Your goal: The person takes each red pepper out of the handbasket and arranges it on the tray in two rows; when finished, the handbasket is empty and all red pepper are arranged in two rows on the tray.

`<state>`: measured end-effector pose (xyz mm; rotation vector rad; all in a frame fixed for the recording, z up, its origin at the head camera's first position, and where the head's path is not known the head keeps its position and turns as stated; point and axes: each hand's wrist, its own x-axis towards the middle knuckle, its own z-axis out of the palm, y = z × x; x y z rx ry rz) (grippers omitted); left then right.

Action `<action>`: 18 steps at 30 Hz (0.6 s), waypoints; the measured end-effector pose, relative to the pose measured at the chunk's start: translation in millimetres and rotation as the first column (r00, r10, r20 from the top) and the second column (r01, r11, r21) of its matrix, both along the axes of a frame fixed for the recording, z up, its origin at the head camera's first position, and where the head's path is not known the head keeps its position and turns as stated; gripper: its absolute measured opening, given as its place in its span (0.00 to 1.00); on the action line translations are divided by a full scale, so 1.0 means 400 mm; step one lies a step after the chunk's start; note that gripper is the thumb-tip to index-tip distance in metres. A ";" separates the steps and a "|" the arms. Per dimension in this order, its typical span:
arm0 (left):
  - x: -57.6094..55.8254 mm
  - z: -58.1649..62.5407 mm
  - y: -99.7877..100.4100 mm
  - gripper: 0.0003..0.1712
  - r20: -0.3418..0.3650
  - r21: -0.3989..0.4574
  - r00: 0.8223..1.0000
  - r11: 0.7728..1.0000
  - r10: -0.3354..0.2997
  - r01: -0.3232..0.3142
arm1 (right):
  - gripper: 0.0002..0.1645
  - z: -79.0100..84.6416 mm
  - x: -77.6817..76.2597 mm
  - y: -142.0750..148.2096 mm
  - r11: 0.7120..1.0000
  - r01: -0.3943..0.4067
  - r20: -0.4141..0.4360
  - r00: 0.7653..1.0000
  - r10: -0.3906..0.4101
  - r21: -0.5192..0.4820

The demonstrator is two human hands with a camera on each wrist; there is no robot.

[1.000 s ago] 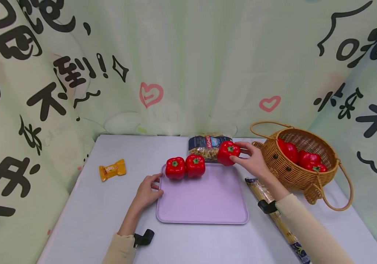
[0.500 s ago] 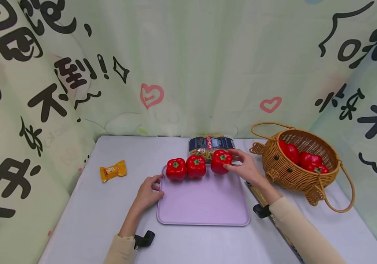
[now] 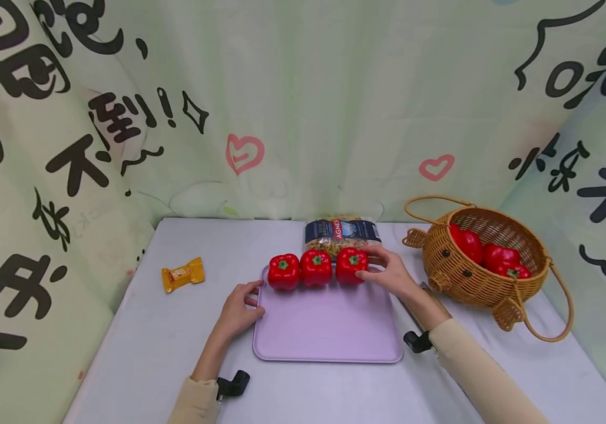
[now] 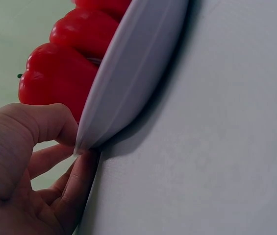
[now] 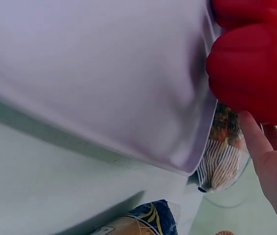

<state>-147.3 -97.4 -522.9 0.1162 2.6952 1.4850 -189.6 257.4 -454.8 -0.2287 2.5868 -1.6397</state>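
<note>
Pinching purple tray (image 3: 329, 330) by its left rim with left hand (image 3: 240, 307), low centre of frame. Gripping right-end red pepper (image 3: 350, 270) of three with right hand (image 3: 391, 272), along tray's far edge at mid-frame, with moving room over tray floor toward the near rim.

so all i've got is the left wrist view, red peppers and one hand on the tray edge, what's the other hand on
Observer: The right hand grips the rightmost red pepper of the three lined up at the far edge of the tray.
Operator: ok and any more peppers besides those three
Observer: Yes, more red peppers lie in the wicker basket, to the right of the tray.
</note>
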 end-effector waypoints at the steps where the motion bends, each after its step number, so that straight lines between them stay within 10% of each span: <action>1: 0.000 -0.001 -0.001 0.34 -0.002 -0.001 1.000 1.000 -0.002 0.002 | 0.36 -0.003 0.001 0.000 1.000 -0.006 -0.003 1.000 0.006 -0.003; 18: -0.001 -0.001 0.000 0.34 0.005 0.005 1.000 1.000 0.000 0.000 | 0.39 -0.017 -0.009 0.006 0.999 -0.052 0.012 0.999 0.052 0.001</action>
